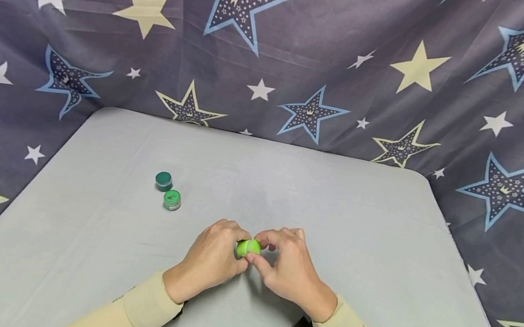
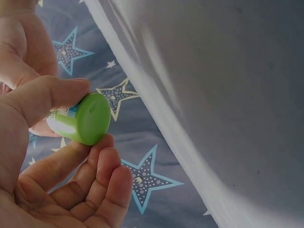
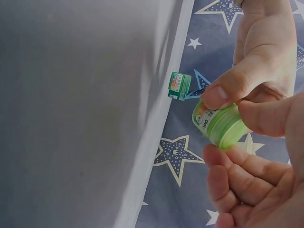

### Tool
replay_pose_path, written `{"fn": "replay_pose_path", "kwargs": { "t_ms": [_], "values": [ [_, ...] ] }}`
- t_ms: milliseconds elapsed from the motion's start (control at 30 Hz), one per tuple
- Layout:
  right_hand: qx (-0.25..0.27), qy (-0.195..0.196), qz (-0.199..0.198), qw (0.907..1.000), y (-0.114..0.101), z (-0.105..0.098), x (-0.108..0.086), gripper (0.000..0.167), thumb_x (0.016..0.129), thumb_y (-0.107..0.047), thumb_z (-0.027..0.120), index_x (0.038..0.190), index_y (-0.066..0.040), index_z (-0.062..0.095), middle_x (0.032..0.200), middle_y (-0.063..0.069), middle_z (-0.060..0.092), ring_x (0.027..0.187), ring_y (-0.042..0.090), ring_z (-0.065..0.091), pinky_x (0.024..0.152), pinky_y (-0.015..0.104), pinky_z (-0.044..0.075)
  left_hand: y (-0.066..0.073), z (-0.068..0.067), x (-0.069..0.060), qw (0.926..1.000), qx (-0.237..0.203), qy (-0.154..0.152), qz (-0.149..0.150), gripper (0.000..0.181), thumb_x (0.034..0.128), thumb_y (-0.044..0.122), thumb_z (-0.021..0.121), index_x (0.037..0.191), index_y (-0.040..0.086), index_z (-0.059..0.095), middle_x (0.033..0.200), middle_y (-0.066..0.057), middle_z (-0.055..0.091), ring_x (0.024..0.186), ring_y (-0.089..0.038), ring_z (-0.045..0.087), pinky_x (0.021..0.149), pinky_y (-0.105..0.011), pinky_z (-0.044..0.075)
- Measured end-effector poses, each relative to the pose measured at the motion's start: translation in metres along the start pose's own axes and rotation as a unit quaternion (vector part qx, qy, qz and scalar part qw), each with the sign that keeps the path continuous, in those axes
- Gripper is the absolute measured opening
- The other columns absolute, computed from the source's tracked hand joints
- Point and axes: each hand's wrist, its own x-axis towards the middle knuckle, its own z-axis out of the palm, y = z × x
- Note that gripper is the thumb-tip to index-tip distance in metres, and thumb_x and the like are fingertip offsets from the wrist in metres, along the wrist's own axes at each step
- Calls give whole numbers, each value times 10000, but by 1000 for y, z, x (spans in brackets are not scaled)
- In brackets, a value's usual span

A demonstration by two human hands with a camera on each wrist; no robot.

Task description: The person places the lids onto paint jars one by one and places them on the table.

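Note:
A small light-green jar (image 1: pixel 248 248) with a printed label is held on its side between both hands, above the table. My left hand (image 1: pixel 215 257) pinches the labelled body between thumb and fingers; the jar's rounded base (image 2: pixel 95 118) shows in the left wrist view. From the other end, my right hand (image 1: pixel 292 264) has its thumb and fingertips at the light-green lid (image 3: pixel 232 133). The lid appears to be on the jar. The other fingers of the right hand are loosely bent below it in the right wrist view.
Two more small lidded jars stand close together on the left of the table, a dark teal-green jar (image 1: pixel 163 181) and a brighter green jar (image 1: pixel 172 200). The table (image 1: pixel 339 199) has a pale grey cover. A star-patterned curtain (image 1: pixel 279 62) hangs behind it and at both sides.

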Motion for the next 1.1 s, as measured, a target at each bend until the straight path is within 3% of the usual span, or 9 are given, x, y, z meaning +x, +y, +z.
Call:
{"fn": "replay_pose_path", "kwargs": {
  "t_ms": [367,633,833,1100],
  "values": [
    [2,52,14,10000,0,2,0,177,861,-191,847,991,-105,763,873,-43,717,750,206,613,791,346,347,1,0,-1,9999,15,-38,-130,235,683,71,907,867,109,766,785,34,630,719,-101,504,623,-263,426],
    [-71,298,5,9995,1,0,0,399,840,-270,860,1144,-45,731,917,24,727,816,233,639,804,376,339,-4,-1,2,9998,102,82,-128,245,706,136,923,900,101,778,808,23,657,735,-116,548,631,-285,461],
    [-229,629,-60,9977,4,0,2,383,848,-319,844,1122,-72,738,898,33,727,806,210,632,785,381,343,-10,-7,6,9993,93,260,-232,300,697,156,943,945,75,794,864,-12,662,812,-181,606,686,-346,515],
    [-275,601,29,9978,2,-1,2,370,859,-337,823,1115,-81,744,894,18,724,815,219,639,780,376,341,-18,-19,8,9980,225,399,-438,274,696,103,906,944,75,793,826,6,613,742,-145,525,626,-329,477]
  ]
}}
